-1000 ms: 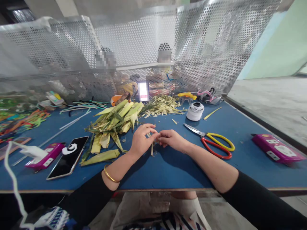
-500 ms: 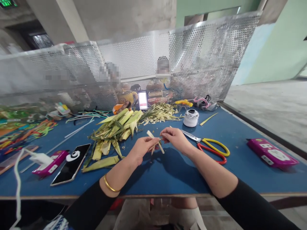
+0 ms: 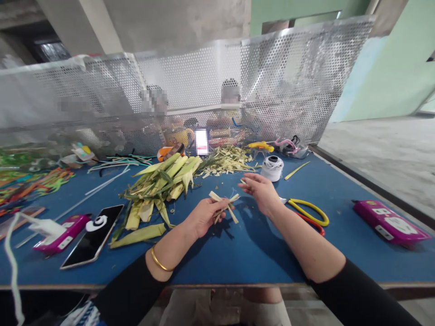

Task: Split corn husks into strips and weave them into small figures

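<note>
While the left hand (image 3: pixel 205 215) pinches the pale husk strips (image 3: pixel 234 214) in front of the wearer, just above the bench (image 3: pixel 204 267), its fingers are closed on them, crossed ends protruding. Right hand (image 3: pixel 261 189) apart, slightly farther out; fingers curled nearly together, cannot tell whether on a fine strand. Judgement: pinch right at the crossing, firm but even; loose pressure risks slipping, hard pressure splitting.

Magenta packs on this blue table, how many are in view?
2: one magenta pack at the left, beside the phone and partly under a white object; another magenta pack at far right. No more are visible.
</note>
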`<state>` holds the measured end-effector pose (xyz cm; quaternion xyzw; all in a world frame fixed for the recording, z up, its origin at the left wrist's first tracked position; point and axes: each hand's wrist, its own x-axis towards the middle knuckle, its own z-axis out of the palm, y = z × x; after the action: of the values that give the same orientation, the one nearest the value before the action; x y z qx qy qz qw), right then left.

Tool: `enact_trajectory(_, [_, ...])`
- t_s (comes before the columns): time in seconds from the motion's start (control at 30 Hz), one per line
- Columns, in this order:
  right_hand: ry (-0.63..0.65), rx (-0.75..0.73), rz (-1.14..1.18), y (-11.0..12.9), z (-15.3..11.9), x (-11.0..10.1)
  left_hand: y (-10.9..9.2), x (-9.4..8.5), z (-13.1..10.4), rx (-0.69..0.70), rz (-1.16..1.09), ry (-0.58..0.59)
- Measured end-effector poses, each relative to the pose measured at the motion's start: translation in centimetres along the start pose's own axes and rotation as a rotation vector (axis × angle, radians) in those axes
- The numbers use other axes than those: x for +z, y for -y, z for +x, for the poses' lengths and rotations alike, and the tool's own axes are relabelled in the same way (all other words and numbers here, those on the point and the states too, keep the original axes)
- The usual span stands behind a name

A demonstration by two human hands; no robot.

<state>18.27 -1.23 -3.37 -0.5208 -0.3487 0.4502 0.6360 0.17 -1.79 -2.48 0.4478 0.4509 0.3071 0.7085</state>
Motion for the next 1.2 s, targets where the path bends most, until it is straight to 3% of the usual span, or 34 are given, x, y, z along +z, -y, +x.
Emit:
enact_trajectory(0.07, [-0.071,-0.092,-0.096,0.0,0.1,-0.2,-0.2,-0.1,-0.1,0.000,-0.076,0.000])
enact_trajectory(0.1, [-0.042,-0.128,-0.150,0.0,-0.1,-0.2,-0.2,-0.2,0.0,0.002,-0.111,-0.005])
enact_trajectory(0.3, [0.437,-0.091,-0.213,1.0,-2.3,0.3,-0.3,-0.7,0.5,-0.007,-0.302,-0.041])
enact_trajectory(0.4, [0.539,-0.145,-0.255,1.2,-3.0,0.5,-0.2,-0.7,0.5,0.016,-0.296,-0.053])
enact_trajectory(0.53, [0.498,-0.315,-0.482,1.0,-3.1,0.7,-0.1,-0.6,0.0,0.062,-0.198,-0.018])
enact_trajectory(0.67, [0.508,-0.444,-0.533,0.7,-3.2,0.8,-0.1,-0.6,-0.2,0.089,-0.178,0.014])
enact_trajectory(0.83, [0.476,-0.446,-0.524,0.8,-3.2,0.8,-0.2,-0.7,0.0,0.075,-0.193,0.064])
enact_trajectory(1.2, [0.479,-0.481,-0.517,0.9,-3.2,0.8,-0.2,-0.7,0.0,0.020,-0.172,0.038])
